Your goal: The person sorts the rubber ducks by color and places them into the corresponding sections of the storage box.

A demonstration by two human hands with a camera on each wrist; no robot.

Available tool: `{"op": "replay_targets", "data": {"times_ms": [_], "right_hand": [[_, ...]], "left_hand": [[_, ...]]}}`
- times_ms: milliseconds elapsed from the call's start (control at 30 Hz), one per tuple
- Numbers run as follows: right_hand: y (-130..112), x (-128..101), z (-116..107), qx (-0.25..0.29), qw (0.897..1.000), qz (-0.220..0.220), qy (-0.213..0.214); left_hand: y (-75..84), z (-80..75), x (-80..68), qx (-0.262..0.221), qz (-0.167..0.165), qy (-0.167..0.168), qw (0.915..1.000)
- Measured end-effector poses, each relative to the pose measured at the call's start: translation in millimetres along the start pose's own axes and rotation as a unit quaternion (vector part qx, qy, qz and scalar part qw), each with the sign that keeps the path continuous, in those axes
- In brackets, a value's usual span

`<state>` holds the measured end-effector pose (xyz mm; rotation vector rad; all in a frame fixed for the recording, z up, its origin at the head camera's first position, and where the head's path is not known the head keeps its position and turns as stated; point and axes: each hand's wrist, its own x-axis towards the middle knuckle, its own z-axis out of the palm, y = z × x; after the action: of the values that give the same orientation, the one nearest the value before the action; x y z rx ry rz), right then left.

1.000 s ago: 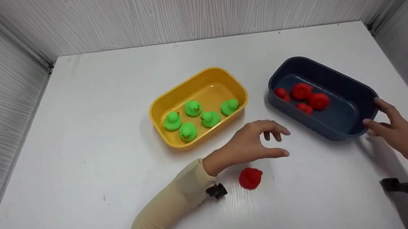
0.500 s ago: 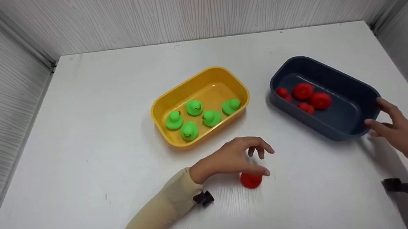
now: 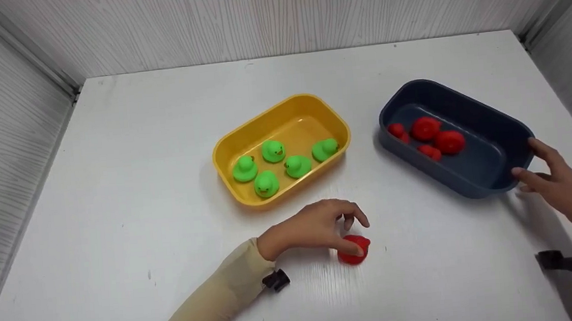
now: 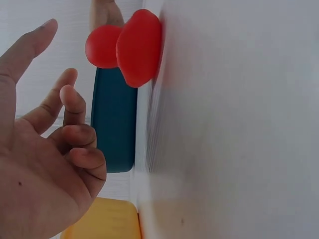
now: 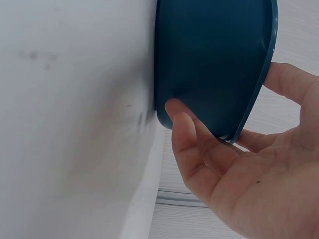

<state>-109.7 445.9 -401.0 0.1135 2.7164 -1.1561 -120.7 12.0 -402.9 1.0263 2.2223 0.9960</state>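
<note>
A red rubber duck (image 3: 353, 252) stands on the white table (image 3: 115, 194) near the front middle. My left hand (image 3: 361, 236) hovers over it with loosely spread fingers, the thumb (image 3: 357, 249) down beside the duck. In the left wrist view the red duck (image 4: 137, 47) stands apart from the fingers (image 4: 75, 99), with nothing gripped. My right hand (image 3: 525, 158) rests straight fingers (image 5: 192, 137) against the near end wall of the dark blue bin (image 3: 444, 92), the thumb by its rim. Several red ducks (image 3: 434, 136) lie in the bin's far end.
A yellow bin (image 3: 281, 104) holding several green ducks (image 3: 267, 182) stands at the middle, left of the blue bin. Grey walls close in the table at the back and both sides. A small black wrist camera (image 3: 275, 279) sits on each sleeve.
My left hand has drawn back toward me and come down over the red duck. The right hand has stayed at the blue bin's end.
</note>
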Motion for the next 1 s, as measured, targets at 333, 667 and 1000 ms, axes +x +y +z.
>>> {"op": "replay_targets", "data": {"times_ms": [333,667,1000], "right_hand": [[-2.6,-0.1,-0.1,0.025,1.0,-0.014,-0.003],[0.6,-0.9,0.2,0.026,1.0,-0.015,-0.004],[-0.5,-1.0,-0.4,0.02,1.0,-0.011,0.003]], "left_hand": [[1.0,2.5,0.6,0.066,-0.034,-0.026,0.9969],[1.8,5.2,3.8,0.118,-0.049,-0.052,0.9904],[0.4,3.5,6.5,0.118,-0.049,-0.061,0.99]]}}
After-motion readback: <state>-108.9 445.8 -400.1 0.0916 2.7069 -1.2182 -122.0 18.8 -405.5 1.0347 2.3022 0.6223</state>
